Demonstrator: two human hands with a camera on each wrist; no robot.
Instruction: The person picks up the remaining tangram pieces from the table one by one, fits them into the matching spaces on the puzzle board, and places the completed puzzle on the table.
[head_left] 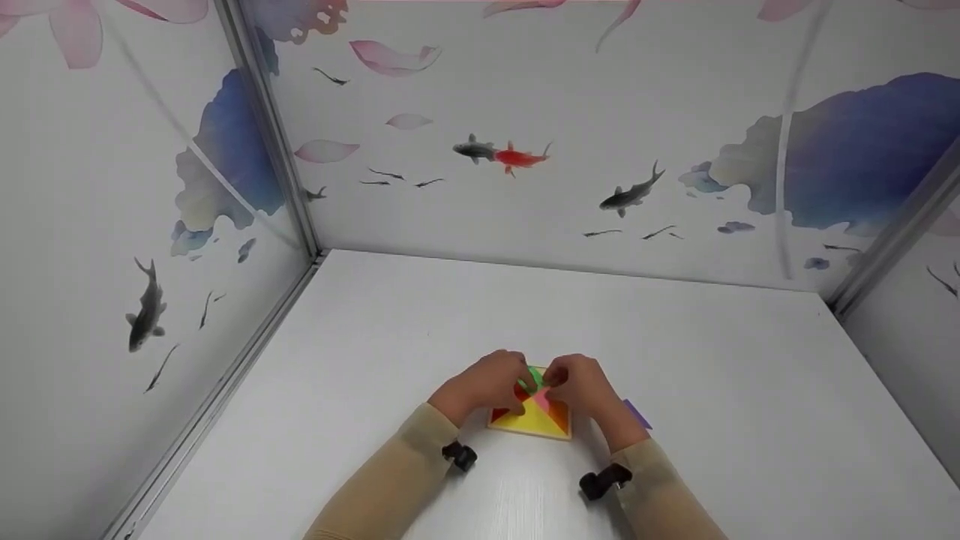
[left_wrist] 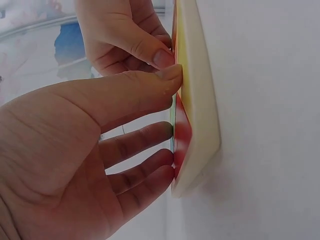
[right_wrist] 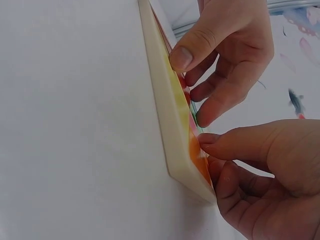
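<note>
A tangram tray [head_left: 527,433] with a pale rim lies flat on the table, holding a yellow piece [head_left: 534,421], an orange piece [head_left: 559,414], a pink piece [head_left: 541,398], red pieces [left_wrist: 184,135] and a green piece [head_left: 535,375]. My left hand [head_left: 491,384] reaches over its left side. In the left wrist view that thumb rests near the yellow piece, with the other fingers extended and touching the surface. My right hand [head_left: 589,386] works at the upper right, its fingers curled and its thumb [right_wrist: 212,140] by the pink and orange pieces. Whether anything sits between those fingertips is hidden.
On the white table [head_left: 420,330], a purple piece [head_left: 637,414] lies outside the tray, partly behind the right wrist. Printed wall panels [head_left: 555,225] stand at the back and sides. Each sleeve carries a small black wrist camera [head_left: 460,455].
</note>
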